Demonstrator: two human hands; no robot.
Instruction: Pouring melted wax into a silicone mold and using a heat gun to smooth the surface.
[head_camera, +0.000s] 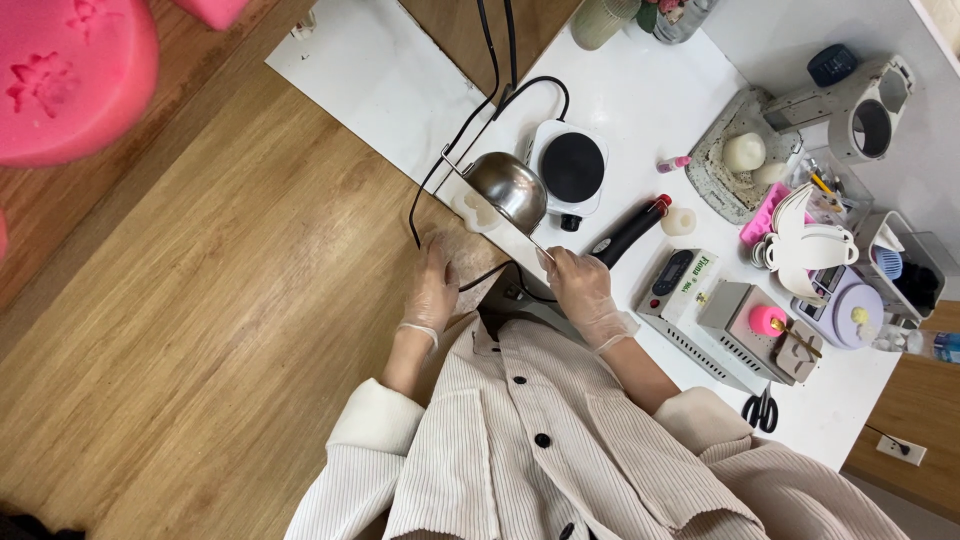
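Right hand (583, 290), in a thin clear glove, clamped on the thin handle of a small steel pot (508, 188), held tilted above the white table (640, 90). Left hand (433, 285), also gloved, fingers spread flat on the table's edge beside a pale mould (478, 210), gripping nothing. Pot just in front of a small electric hotplate (571, 165) with a black cable (470, 120) looping past. Right of the right hand, a black tool with a red tip (632, 230), a small white candle (679, 221) and a white digital scale (683, 284). Farther out, a grey box (735, 315) carrying a pink piece, black scissors (762, 408), stacked white cups (805, 240). Wooden floor (200, 320) below; large pink moulds (70, 75) top left.
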